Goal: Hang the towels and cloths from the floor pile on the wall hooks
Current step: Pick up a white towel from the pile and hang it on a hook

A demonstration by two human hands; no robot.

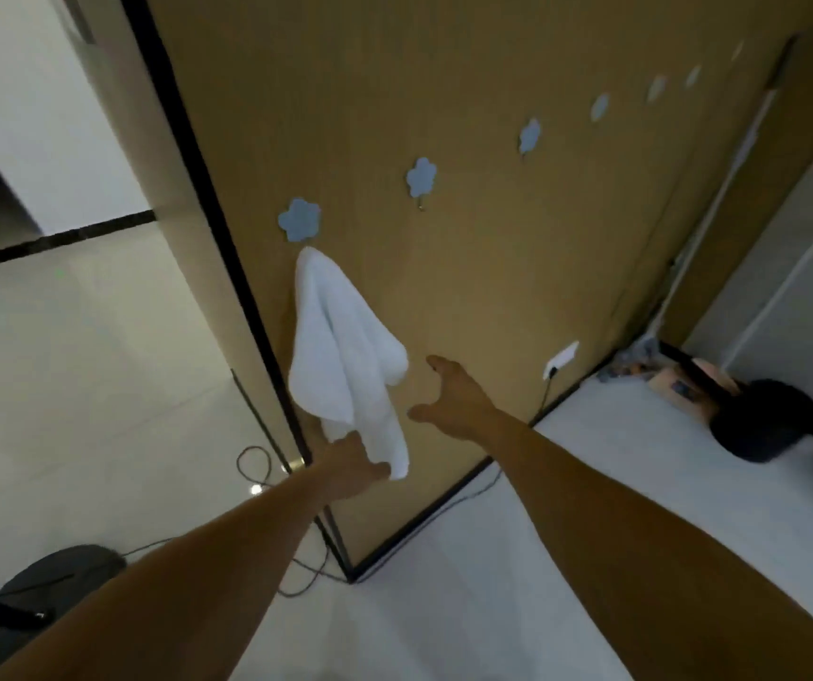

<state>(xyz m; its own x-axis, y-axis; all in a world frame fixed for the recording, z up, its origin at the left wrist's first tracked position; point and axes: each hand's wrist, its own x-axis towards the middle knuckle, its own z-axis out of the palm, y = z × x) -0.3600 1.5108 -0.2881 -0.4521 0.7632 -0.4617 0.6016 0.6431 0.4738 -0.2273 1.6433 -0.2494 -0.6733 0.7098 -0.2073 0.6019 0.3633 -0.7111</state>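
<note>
So far I see one white towel (345, 346) hung on the leftmost hook (299, 219) at frame centre, my left hand (353, 466) pinching its bottom corner, right hand (448, 395) open beside it, other hooks (421, 176) bare

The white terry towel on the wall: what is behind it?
Behind the white terry towel is the brown wall panel. The metal hook under the blue flower-shaped plate is covered.
</note>
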